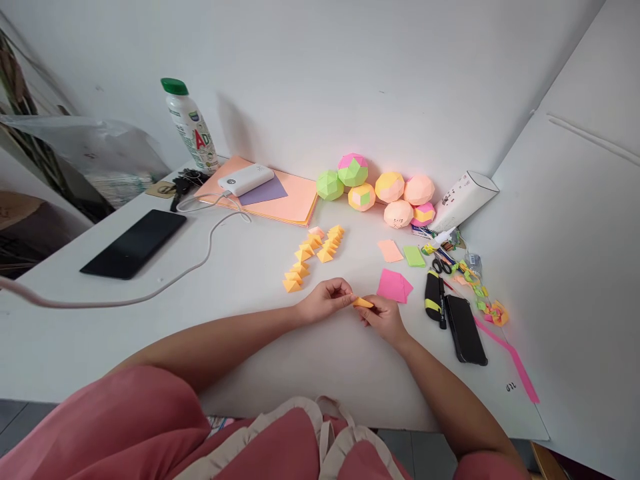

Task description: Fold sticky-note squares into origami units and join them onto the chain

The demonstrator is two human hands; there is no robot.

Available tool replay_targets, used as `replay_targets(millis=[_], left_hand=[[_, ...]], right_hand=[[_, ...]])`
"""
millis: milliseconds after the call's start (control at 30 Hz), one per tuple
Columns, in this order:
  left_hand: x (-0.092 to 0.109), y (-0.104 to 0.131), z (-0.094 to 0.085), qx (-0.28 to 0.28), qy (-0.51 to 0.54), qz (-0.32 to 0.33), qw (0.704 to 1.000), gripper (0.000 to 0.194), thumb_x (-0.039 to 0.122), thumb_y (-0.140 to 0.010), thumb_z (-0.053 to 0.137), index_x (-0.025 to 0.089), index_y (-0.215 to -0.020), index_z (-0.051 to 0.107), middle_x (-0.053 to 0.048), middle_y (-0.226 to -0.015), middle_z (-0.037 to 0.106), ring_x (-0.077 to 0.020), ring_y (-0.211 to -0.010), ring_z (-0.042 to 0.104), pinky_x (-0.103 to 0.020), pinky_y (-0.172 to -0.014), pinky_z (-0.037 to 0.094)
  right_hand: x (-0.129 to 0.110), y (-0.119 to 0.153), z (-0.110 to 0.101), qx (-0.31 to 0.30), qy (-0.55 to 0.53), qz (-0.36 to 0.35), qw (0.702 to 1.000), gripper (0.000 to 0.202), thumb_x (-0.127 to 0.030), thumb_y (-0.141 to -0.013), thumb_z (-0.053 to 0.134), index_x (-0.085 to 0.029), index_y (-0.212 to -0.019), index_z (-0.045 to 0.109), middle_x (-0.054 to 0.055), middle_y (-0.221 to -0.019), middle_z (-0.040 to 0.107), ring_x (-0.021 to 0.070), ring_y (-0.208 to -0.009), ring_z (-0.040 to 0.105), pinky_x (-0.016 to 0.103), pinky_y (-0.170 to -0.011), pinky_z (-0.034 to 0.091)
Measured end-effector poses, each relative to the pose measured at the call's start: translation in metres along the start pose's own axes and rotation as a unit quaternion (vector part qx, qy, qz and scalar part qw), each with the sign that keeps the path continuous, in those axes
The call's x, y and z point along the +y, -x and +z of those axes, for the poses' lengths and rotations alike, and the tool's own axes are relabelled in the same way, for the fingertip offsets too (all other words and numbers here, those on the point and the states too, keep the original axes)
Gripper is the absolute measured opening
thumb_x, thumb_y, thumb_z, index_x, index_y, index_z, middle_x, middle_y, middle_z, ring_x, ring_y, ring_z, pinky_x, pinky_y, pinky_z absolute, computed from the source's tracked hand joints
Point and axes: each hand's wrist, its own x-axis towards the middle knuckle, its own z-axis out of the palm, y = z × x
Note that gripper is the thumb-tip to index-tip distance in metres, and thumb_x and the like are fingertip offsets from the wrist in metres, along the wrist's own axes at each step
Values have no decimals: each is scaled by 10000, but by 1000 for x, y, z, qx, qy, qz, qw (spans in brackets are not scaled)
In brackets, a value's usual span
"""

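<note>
Between my two hands is a small folded piece of orange paper (pixel 363 303), held just above the white table. My left hand (pixel 330 298) pinches its left end between thumb and fingers. At the other end my right hand (pixel 384 316) grips it, the fingers curled beneath. Beyond my left hand, folded orange paper units (pixel 301 255) lie in two rows, with a peach one (pixel 317 231) at the back. Pink paper squares (pixel 393 285) lie right behind my right hand, and peach (pixel 390 251) and green (pixel 414 256) squares are farther back.
Several faceted paper balls (pixel 390 187) sit against the wall. At right are a black phone (pixel 466 329), a marker (pixel 443 303), a cutter (pixel 433 295), scissors (pixel 441 265) and a white box (pixel 465 200). Leftward are a tablet (pixel 135 244), a power bank (pixel 247 179) on paper sheets and a bottle (pixel 191 127).
</note>
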Motion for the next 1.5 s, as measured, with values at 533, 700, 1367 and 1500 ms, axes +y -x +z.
replay_targets(millis=[533,700,1367,1500], left_hand=[[5,3,-3,-28,-82,71,994,275,421,-763,617,171,-816,517,-34,-929,492,-112,-756,517,-269,-711,442],[8,5,0,-60,-84,30,994,297,418,-790,587,168,-919,491,-48,-877,596,-152,-809,576,-310,-761,453],[7,6,1,-28,-146,-3,989,347,470,-844,457,154,-815,595,-24,-745,568,-142,-721,517,-257,-661,426],[6,5,0,-29,-146,-1,989,347,470,-844,449,160,-805,598,-25,-757,580,-150,-742,533,-263,-684,433]], right_hand=[[0,-2,1,16,-30,11,999,230,-400,-763,626,-171,-742,638,1,-587,576,105,-446,533,241,-421,477],[-1,-1,3,22,-20,16,999,251,-414,-770,620,-164,-762,637,-7,-560,554,101,-435,513,245,-429,469],[-2,2,4,15,5,-16,1000,235,-406,-784,602,-176,-756,643,1,-604,561,112,-466,530,256,-441,476],[1,3,3,14,14,-33,999,212,-387,-789,603,-183,-759,653,8,-625,572,115,-473,539,265,-457,479]])
